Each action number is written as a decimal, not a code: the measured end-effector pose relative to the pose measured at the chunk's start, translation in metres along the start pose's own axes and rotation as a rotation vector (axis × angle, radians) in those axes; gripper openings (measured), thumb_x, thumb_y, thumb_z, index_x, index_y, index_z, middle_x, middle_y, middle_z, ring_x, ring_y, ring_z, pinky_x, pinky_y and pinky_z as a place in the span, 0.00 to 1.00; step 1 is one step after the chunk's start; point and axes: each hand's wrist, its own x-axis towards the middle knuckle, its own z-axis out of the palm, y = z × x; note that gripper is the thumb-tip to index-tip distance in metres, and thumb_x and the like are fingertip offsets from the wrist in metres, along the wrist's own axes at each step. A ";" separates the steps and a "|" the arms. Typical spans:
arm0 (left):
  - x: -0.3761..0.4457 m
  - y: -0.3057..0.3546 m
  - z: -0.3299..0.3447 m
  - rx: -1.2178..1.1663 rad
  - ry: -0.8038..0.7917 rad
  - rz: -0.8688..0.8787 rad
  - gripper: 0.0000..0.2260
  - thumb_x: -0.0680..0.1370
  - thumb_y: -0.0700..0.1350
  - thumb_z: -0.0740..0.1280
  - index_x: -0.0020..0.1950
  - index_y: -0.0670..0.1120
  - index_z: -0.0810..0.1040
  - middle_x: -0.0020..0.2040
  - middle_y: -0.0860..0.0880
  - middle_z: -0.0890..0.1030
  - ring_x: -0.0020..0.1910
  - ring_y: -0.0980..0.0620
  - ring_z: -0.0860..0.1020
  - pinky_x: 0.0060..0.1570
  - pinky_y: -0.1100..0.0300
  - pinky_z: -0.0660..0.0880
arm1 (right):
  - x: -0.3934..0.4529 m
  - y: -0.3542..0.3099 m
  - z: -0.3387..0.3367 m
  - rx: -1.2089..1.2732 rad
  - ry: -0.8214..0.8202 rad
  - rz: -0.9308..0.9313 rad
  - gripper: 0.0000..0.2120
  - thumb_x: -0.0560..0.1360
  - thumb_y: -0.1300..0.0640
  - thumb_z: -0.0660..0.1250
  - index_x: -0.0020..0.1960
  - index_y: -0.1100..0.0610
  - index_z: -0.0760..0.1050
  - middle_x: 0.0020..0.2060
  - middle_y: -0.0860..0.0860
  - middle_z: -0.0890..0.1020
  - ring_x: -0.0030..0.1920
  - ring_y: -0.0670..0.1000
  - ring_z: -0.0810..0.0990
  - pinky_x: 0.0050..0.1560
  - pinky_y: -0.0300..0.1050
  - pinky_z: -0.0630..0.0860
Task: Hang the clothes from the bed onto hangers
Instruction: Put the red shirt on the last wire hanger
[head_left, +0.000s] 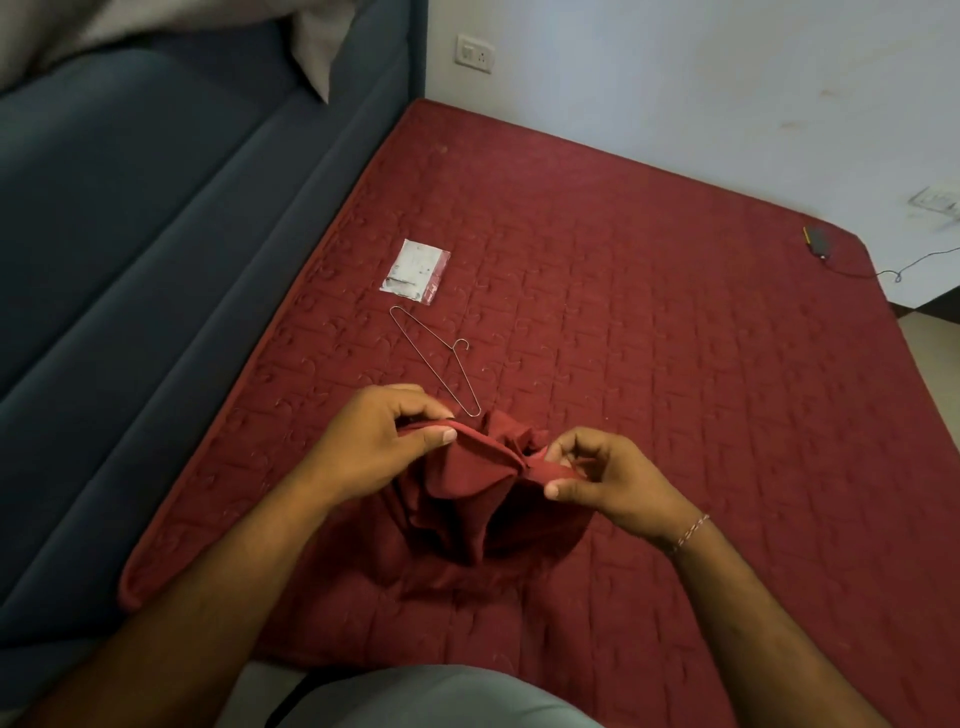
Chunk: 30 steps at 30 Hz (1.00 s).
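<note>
A dark red garment hangs bunched between my two hands above the near part of the red quilted mattress. My left hand pinches its folded edge between thumb and fingers. My right hand pinches the same edge further right, a thread bracelet on its wrist. A thin wire hanger lies flat on the mattress just beyond my left hand, its hook pointing right. The lower part of the garment drapes down onto the mattress.
A small clear plastic packet lies beyond the hanger. A dark blue sofa runs along the mattress's left side. A black device with a cable sits at the far right corner. White walls stand behind.
</note>
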 end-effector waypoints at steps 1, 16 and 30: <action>0.001 0.001 0.001 0.090 0.039 0.040 0.04 0.75 0.45 0.76 0.50 0.51 0.88 0.43 0.57 0.84 0.44 0.59 0.83 0.46 0.64 0.77 | -0.002 0.008 -0.002 -0.029 -0.023 0.011 0.10 0.71 0.58 0.80 0.47 0.59 0.81 0.39 0.49 0.81 0.40 0.48 0.78 0.43 0.42 0.75; -0.008 0.036 0.023 0.502 0.612 0.401 0.09 0.81 0.39 0.72 0.59 0.40 0.86 0.44 0.46 0.84 0.41 0.47 0.83 0.41 0.50 0.80 | -0.026 -0.015 -0.015 0.489 0.161 0.039 0.04 0.75 0.62 0.72 0.47 0.63 0.83 0.41 0.58 0.80 0.42 0.54 0.76 0.44 0.44 0.72; 0.001 0.092 0.064 0.376 0.470 0.702 0.03 0.76 0.36 0.77 0.49 0.37 0.87 0.47 0.45 0.86 0.40 0.46 0.83 0.42 0.53 0.78 | -0.043 -0.111 0.000 0.668 0.191 -0.010 0.06 0.72 0.65 0.72 0.47 0.65 0.85 0.41 0.61 0.85 0.40 0.54 0.83 0.44 0.44 0.82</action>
